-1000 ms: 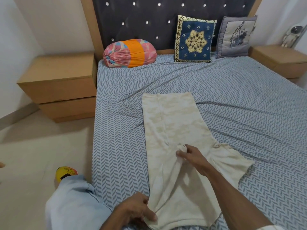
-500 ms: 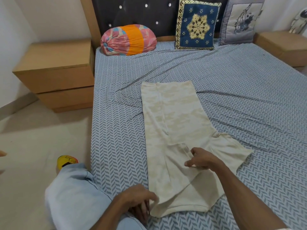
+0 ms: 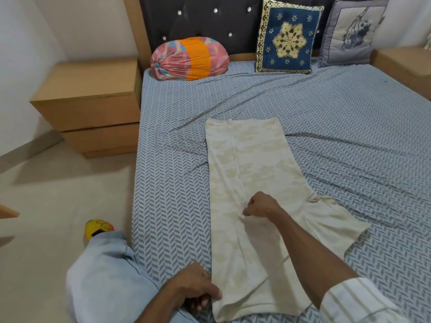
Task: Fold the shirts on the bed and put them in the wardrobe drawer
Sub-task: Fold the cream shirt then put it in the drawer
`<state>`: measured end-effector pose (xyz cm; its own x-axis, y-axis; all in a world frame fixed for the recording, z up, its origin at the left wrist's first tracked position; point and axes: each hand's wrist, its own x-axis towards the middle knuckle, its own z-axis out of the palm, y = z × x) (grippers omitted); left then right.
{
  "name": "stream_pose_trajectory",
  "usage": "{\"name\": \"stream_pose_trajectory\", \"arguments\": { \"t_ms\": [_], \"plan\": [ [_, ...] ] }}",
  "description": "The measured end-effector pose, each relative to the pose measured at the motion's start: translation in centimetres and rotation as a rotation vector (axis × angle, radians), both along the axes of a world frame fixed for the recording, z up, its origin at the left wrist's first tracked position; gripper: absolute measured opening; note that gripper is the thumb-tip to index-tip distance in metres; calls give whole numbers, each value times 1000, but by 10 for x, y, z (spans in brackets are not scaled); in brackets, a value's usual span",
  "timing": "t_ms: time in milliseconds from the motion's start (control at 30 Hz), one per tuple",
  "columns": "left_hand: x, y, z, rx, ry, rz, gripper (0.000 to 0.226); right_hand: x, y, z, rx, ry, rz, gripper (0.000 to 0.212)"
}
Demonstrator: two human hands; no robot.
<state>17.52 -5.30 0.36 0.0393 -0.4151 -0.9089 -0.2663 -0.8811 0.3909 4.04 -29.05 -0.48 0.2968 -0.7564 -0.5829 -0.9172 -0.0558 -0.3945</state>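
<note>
Hands worked a cream shirt lying lengthwise near the bed's left edge — the right hand pinched its middle fold, the left hand gripped the near corner; one sleeve stayed spread rightward.

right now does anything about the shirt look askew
Yes. The cream shirt is folded into a long strip, but one sleeve sticks out to the right, unfolded. The right hand pinches the middle; the left hand holds the near corner.
</note>
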Motion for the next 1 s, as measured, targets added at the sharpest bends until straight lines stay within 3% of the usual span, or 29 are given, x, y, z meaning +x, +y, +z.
{"name": "stream_pose_trajectory", "arguments": {
  "t_ms": [133, 267, 367, 467, 567, 633, 767, 900, 1000],
  "plan": [
    [0, -1, 4, 27, 24, -44, 33, -8, 2, 2, -89, -146, -127, 10],
    [0, -2, 4, 61, 24, -56, 35, -11, -2, -1, -25, -205, -131, 25],
    [-1, -2, 2, 74, 14, -54, 34, -9, -4, -4, -67, -89, -82, 35],
    [-2, -1, -3, 91, 12, -41, 30, 1, 5, -4, -346, 138, 97, 49],
    [-2, -2, -4, 106, 31, -33, 29, 20, 23, -4, -633, -36, 241, 44],
    [-1, -5, -5, 121, 52, -36, 30, 40, 30, -7, -559, -185, 312, 31],
    [1, -7, -2, 119, 92, -51, 32, 74, 21, -14, -363, -183, 353, 28],
    [11, -17, 1, 70, 59, -7, 50, 100, -13, -28, -403, -195, 309, 28],
    [25, -34, -3, 9, 56, 69, 45, 130, -53, -32, -436, -194, 262, 37]
  ]
}}
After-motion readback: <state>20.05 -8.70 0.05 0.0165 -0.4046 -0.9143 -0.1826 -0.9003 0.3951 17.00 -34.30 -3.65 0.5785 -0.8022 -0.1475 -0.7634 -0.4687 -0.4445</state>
